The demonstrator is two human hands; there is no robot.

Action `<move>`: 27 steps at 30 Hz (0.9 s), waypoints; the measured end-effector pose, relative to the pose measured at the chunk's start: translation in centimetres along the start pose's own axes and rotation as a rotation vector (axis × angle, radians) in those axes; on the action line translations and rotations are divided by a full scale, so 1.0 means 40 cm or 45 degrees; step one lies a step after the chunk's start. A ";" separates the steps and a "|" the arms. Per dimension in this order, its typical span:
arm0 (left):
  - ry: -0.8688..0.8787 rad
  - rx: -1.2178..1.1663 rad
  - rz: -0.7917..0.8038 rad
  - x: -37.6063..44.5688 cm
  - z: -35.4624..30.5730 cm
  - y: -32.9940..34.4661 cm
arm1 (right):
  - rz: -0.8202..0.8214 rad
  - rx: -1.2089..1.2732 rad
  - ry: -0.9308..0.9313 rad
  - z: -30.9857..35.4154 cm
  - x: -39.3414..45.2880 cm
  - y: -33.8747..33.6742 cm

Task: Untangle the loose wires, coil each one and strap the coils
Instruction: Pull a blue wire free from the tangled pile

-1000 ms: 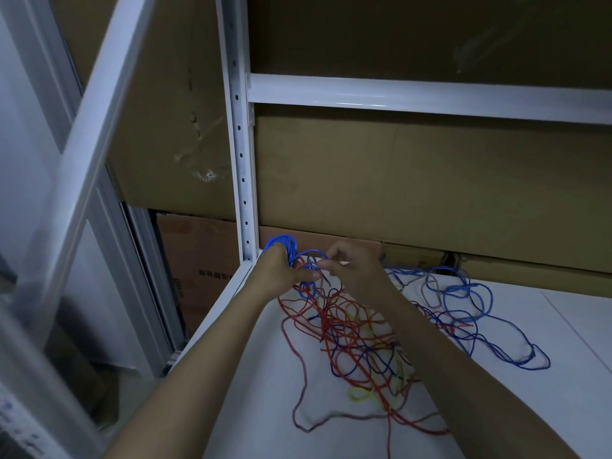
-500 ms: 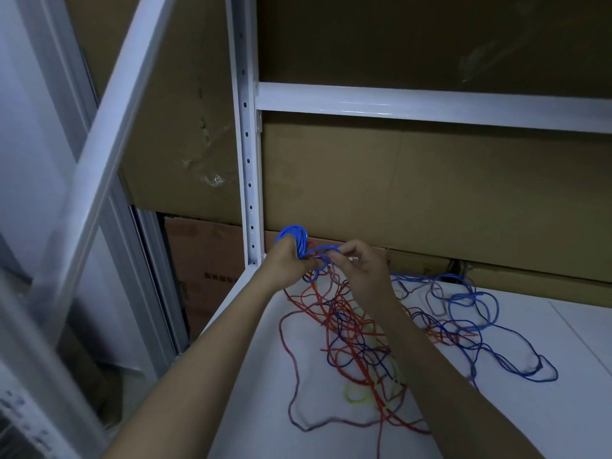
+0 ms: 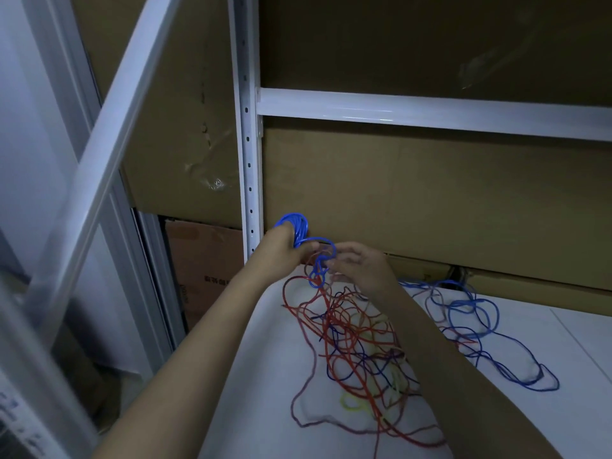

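My left hand (image 3: 281,251) grips a small blue wire coil (image 3: 296,226), held up near the shelf post. Beside it, my right hand (image 3: 359,265) has its fingers curled at a loose loop of the same blue wire (image 3: 319,271) that hangs between the two hands. Below them a tangle of red wires (image 3: 351,346) lies on the white shelf board (image 3: 265,385), mixed with dark blue strands and a yellow wire (image 3: 352,404). More loose blue wire (image 3: 477,323) trails off to the right.
A white perforated shelf post (image 3: 248,154) rises just left of my hands, with a white crossbar (image 3: 430,111) above. Brown cardboard boxes (image 3: 430,200) stand behind the shelf. A slanted white bar (image 3: 109,134) crosses the left side.
Both hands have lifted slightly with the blue coil. The loop between them has been drawn in tighter and now hangs lower beside my right hand.
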State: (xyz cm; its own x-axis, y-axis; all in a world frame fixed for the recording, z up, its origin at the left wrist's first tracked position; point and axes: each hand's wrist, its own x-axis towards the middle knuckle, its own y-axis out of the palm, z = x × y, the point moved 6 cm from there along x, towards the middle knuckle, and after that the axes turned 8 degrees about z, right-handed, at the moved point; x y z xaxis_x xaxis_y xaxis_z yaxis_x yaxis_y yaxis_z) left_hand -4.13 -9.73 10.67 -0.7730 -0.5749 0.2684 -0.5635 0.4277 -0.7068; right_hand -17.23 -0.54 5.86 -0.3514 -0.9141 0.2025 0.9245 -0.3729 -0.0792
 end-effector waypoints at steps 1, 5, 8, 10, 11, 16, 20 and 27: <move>0.016 -0.002 -0.017 0.000 -0.001 -0.014 | -0.027 0.015 0.015 -0.005 0.004 -0.008; 0.019 -0.024 0.054 -0.002 -0.006 -0.044 | -0.148 -0.069 -0.008 -0.016 0.018 -0.023; -0.133 -0.045 0.329 -0.010 0.003 -0.020 | -0.142 -0.448 -0.207 0.006 0.027 -0.001; -0.165 -0.232 0.506 -0.023 0.001 0.001 | -0.166 -0.614 -0.308 0.026 0.031 0.014; -0.154 -0.334 0.566 -0.029 -0.001 0.008 | -0.179 -0.625 -0.335 0.033 0.033 0.018; -0.137 -0.644 0.683 -0.046 -0.001 0.018 | 0.148 -0.033 -0.084 0.006 0.038 0.046; -0.152 -0.731 0.640 -0.041 0.013 0.009 | 0.238 0.199 0.053 -0.020 0.017 0.043; -0.158 -0.748 0.467 -0.027 0.032 0.009 | 0.357 0.253 0.095 0.008 -0.005 0.048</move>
State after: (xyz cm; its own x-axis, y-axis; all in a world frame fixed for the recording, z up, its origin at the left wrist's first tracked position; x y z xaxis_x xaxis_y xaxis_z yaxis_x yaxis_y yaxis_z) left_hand -3.11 -9.84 9.30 -0.9239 -0.3820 -0.0211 -0.3642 0.8951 -0.2572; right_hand -15.33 -1.05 5.97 -0.0832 -0.9884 0.1270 0.9947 -0.0746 0.0713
